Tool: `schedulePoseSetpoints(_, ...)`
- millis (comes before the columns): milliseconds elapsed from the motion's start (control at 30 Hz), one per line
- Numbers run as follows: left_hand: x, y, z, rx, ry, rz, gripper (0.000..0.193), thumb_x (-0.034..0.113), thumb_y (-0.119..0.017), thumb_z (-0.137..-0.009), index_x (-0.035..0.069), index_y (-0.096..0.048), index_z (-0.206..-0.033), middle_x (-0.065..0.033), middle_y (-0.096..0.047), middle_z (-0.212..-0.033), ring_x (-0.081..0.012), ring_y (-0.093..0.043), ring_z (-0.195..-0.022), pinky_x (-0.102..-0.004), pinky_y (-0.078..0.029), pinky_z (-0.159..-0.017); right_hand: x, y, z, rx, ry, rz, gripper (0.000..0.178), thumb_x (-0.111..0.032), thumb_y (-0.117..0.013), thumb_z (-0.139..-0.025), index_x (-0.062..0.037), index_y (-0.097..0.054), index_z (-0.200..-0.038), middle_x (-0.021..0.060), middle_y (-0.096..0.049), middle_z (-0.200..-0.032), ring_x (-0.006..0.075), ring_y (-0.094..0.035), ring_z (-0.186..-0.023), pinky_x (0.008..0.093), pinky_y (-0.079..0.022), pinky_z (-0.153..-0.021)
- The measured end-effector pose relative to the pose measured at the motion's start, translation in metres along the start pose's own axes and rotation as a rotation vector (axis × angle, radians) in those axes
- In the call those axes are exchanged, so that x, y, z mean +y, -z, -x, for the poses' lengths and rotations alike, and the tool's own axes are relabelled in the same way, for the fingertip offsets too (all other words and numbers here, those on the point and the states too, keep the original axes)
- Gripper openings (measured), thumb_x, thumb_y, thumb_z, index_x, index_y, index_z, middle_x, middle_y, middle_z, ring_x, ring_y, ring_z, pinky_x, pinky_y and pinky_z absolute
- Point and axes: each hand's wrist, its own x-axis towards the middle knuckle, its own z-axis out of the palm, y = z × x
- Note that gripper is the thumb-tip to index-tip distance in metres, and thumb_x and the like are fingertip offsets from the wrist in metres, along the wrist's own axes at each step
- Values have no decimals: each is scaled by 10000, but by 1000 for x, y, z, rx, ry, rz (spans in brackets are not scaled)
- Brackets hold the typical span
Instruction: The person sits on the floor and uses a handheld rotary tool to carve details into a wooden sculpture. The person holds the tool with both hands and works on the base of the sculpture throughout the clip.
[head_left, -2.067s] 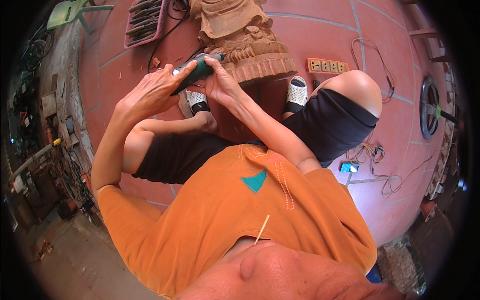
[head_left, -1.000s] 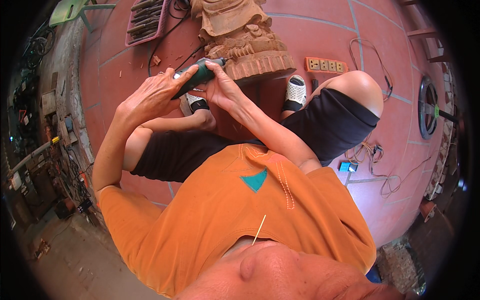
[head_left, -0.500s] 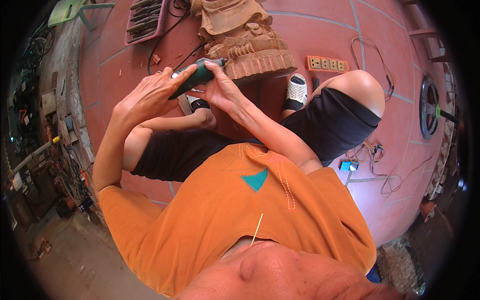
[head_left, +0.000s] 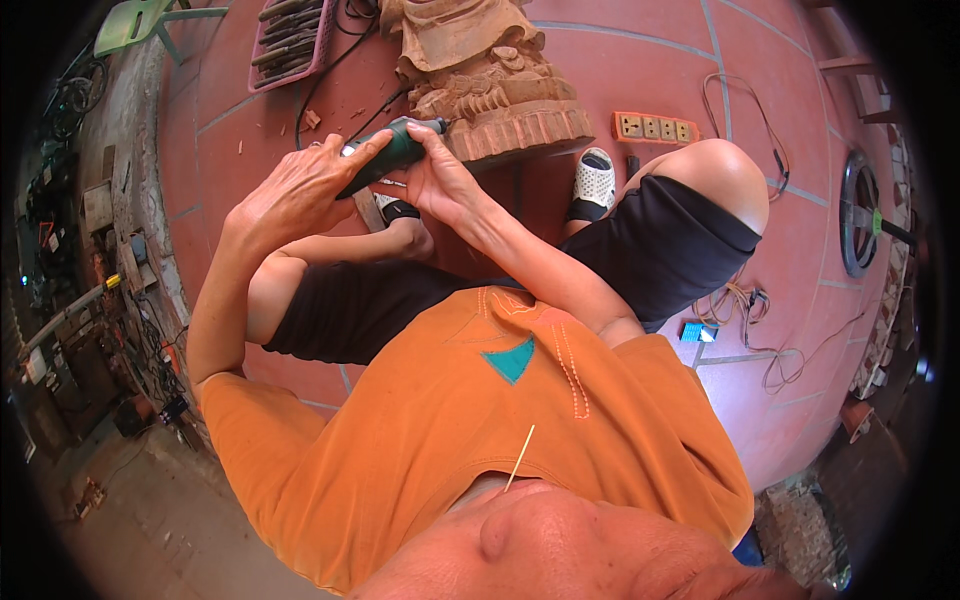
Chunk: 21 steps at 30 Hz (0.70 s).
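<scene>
Both my hands grip a dark green handheld power tool [head_left: 397,153], with its narrow dark front end pointing right. My left hand [head_left: 312,180] is wrapped over the rear part of its body. Around the front part, my right hand [head_left: 442,185] closes from the near side, its thumb lying along the casing. The tool's front end is beside the base of a carved wooden statue [head_left: 515,125]; I cannot tell whether they touch. The statue lies on the floor beyond my feet, with folds and rounded shapes cut into it. My hands hide part of the tool.
A pink basket [head_left: 327,40] of carving chisels [head_left: 288,38] is at the far left, with wood chips nearby. An orange power strip [head_left: 655,128] lies right of the statue. Cords [head_left: 745,305] and a small blue box [head_left: 697,331] lie by my right knee. A wheel [head_left: 858,215] stands far right.
My hands and the power tool keep almost the same place. The thin wooden stick above my shirt collar has tipped slightly to the right.
</scene>
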Motion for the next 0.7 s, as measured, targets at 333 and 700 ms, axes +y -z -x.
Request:
schedulePoseSetpoints(333,-4,-1,0,43,-19,15,836,46,-700,-795,177,-333,-1535,-245,-573,-1013,-401,-629,-876,-469,-520,-782,-1,0,-8,-4,-5,28,371,-399,-629,-952,-170,-504,-1214,95,-627,-1196,296,-654,-1111,566,-525,-970)
schedulePoseSetpoints(700,-6,-1,0,64,-28,-2,860,11,-702,-780,174,-326,-1535,-241,-571,-1008,-404,-626,-881,-471,-517,-787,-1,3,-11,-29,3,24,355,-390,-614,-964,-158,-517,-1214,109,-630,-1214,295,-654,-1114,563,-526,-972)
